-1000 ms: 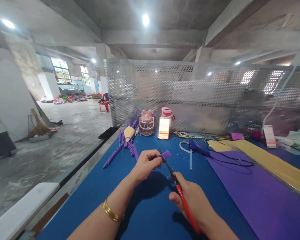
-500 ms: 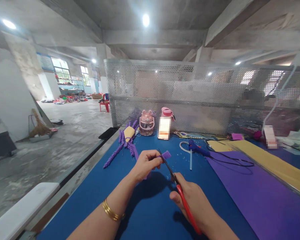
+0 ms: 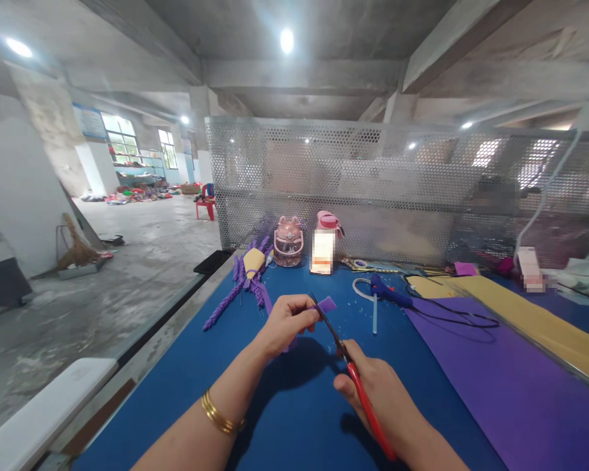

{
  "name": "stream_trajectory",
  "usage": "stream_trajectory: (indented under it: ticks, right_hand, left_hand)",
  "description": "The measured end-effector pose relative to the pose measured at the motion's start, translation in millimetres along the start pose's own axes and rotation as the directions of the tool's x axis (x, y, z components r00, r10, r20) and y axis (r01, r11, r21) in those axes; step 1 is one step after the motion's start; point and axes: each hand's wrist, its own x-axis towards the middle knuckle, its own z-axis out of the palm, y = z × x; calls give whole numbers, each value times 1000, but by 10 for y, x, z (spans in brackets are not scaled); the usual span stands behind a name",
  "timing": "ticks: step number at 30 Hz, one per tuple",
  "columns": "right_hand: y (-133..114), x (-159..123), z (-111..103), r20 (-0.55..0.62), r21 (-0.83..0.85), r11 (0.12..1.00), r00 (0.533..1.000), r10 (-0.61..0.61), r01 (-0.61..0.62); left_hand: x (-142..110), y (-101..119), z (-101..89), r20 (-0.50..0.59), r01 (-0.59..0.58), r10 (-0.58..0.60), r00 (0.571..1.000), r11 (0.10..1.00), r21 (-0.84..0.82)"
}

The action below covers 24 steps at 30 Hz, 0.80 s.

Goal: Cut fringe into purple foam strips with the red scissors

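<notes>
The left hand (image 3: 285, 324) pinches a small purple foam strip (image 3: 325, 304) between thumb and fingers, above the blue-covered work table (image 3: 186, 379). The strip projects to the right of the fingertips, with a further length of purple showing below the hand. The right hand (image 3: 380, 392) is clenched around the handles of the red-handled scissors (image 3: 353, 376). The scissor blades point up and away from the person, and their dark tips meet the strip just beside the left thumb. Whether the blades are parted or shut cannot be told. The strip thus lies between the two hands, held by the left and touched by the blades. A gold bangle (image 3: 219, 415) sits on the left wrist.

Farther back on the table lie a bunch of purple foam lavender stems (image 3: 235, 288), a pink bear-eared cup (image 3: 288, 242), a pink-lidded bottle (image 3: 324, 250) and a blue glue gun (image 3: 387, 292). A large purple foam sheet (image 3: 495, 379) covers the right side.
</notes>
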Motion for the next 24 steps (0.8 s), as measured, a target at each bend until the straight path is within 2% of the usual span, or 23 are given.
stream_trajectory:
  ticks: [11,24]
  right_hand:
    - [18,1,-8,-31,-18,1000,999,-20,20]
    - [-5,4,-8,21,-36,999,1000,6,-5]
  left_hand:
    - [4,-11,-6,1,10,-10,1000,1000,-7]
    - [3,-13,6,-11,5,-5,1000,1000,14]
